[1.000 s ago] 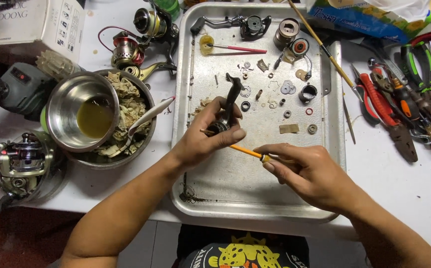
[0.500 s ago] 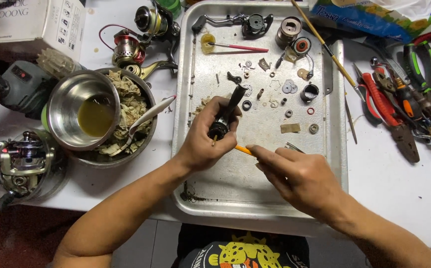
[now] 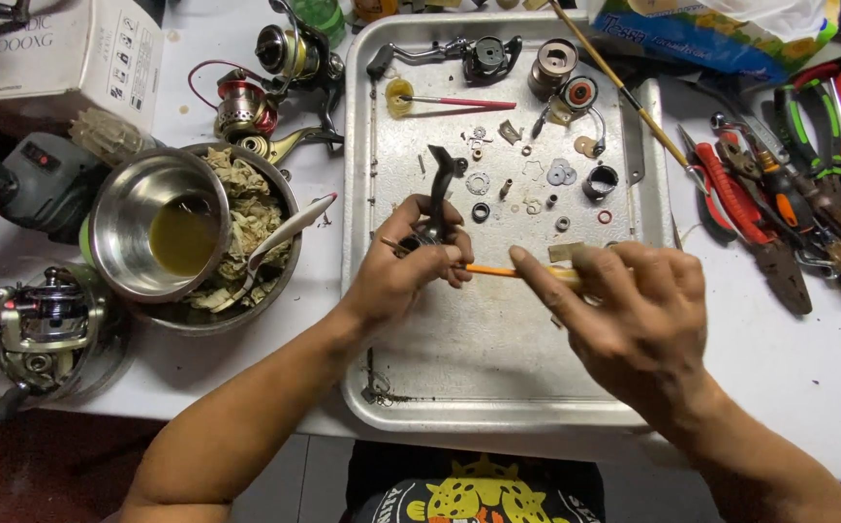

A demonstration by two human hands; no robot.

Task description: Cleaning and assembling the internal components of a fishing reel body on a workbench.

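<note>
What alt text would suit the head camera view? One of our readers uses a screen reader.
Over a metal tray of small loose parts, the left hand holds a dark reel part while the right hand points a thin orange tool at it. A steel bowl of yellowish liquid sits to the left, pliers to the right.

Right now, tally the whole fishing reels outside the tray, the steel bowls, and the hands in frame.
Fishing reels outside the tray: 3 (red, gold-spooled, silver-and-red)
Steel bowls: 2 (inner with yellow oil, outer with rags)
Hands: 2 (left hand, right hand)
Total: 7
</note>
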